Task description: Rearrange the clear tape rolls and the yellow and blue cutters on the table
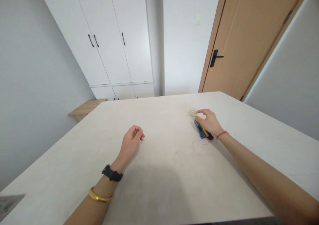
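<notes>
On the white table (159,155), a small pale roll of tape (193,112) lies toward the far right. My right hand (209,121) reaches to it from the right, thumb and forefinger apart, the forefinger tip at the roll's edge. Whether that finger touches the roll, I cannot tell. Below this hand lie a blue utility knife (199,130) and a yellow and black one (205,132), side by side and partly covered by it. My left hand (132,137) rests on the tabletop left of centre, fingers loosely curled in, with nothing visible in them.
Beyond the table stand a white cupboard (119,59) with black handles and a wooden door (249,36). A wooden ledge (86,109) juts out past the left edge. At the lower left corner a grey patterned object (10,205) is cut off by the frame.
</notes>
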A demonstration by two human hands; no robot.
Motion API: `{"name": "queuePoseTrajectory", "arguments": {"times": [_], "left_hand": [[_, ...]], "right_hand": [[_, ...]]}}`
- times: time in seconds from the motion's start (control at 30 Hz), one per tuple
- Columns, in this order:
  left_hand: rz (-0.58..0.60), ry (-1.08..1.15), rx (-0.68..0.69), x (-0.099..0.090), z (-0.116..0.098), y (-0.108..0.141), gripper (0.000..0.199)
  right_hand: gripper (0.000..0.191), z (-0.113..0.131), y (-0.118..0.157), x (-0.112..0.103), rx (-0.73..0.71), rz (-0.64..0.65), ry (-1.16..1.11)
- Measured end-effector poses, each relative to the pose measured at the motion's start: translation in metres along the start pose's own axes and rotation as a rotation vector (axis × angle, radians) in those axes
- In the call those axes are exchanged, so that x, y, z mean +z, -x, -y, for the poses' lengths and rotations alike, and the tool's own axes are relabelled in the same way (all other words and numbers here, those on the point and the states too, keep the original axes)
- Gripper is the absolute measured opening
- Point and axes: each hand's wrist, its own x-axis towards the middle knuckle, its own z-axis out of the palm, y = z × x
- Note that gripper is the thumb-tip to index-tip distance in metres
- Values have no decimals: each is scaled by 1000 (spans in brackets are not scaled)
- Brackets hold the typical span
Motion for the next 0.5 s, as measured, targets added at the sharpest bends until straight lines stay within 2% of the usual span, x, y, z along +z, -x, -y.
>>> {"name": "queuePoseTrajectory", "arguments": {"times": [0.1, 0.23, 0.33, 0.5], "left_hand": [[-15, -13, 2, -3, 2, -3, 14], [-6, -34, -4, -2, 3, -4, 15], [6, -50, -21, -1, 1, -2, 15], [24, -53, -29, 0, -3, 1, 14]], "right_hand": [[54, -9, -28, 6, 88, 83, 147], [85, -16, -55, 18, 169, 281, 251], [89, -19, -61, 27, 221, 348, 255], [74, -23, -57, 35, 252, 296, 123]]}}
